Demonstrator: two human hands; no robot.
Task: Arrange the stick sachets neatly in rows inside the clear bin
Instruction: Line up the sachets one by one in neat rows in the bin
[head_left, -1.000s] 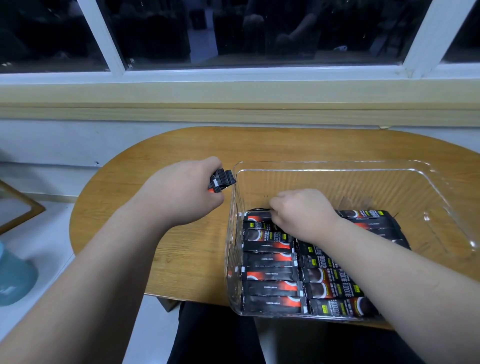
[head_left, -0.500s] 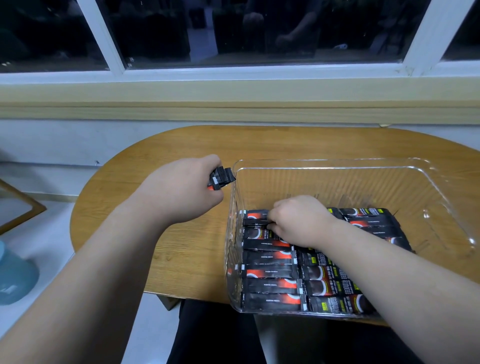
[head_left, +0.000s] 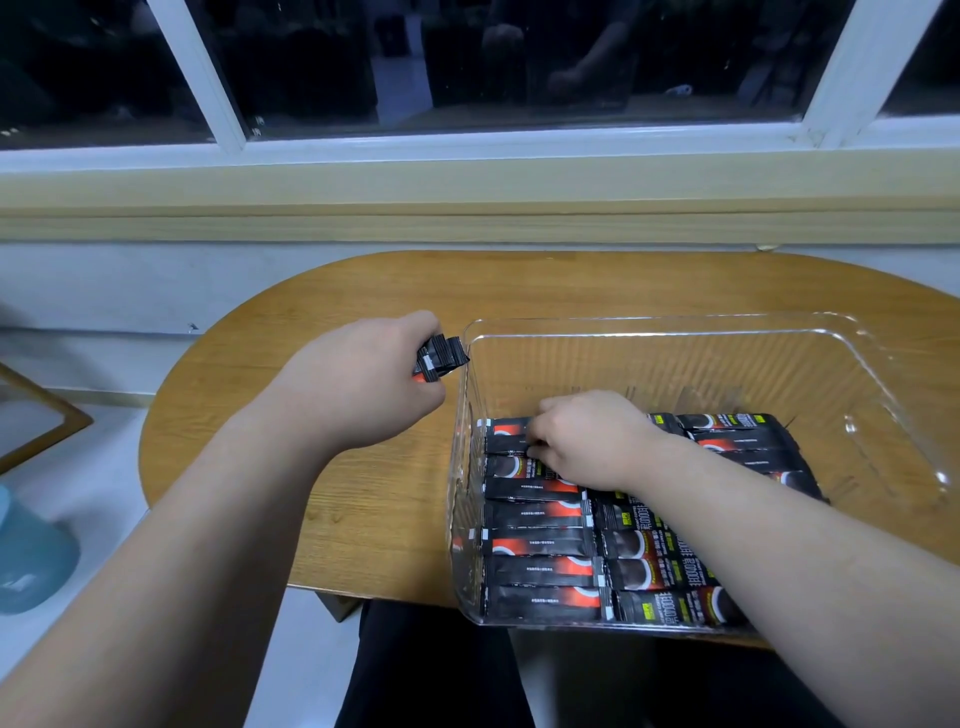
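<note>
the clear bin sits on the right part of the wooden bench, its near edge past the bench's front. black-and-red sachets lie flat inside in side-by-side rows, filling the near half from the left wall across – the right arm hides part of them. the right grip is down in the bin at the far end of the left row, fingertips bent onto the farthest sachet; whether it pinches or only presses, i cannot tell. the left grip is outside, just beside the bin's far-left corner, closed round a bundle of sachets – their ends poke out toward the rim.
</note>
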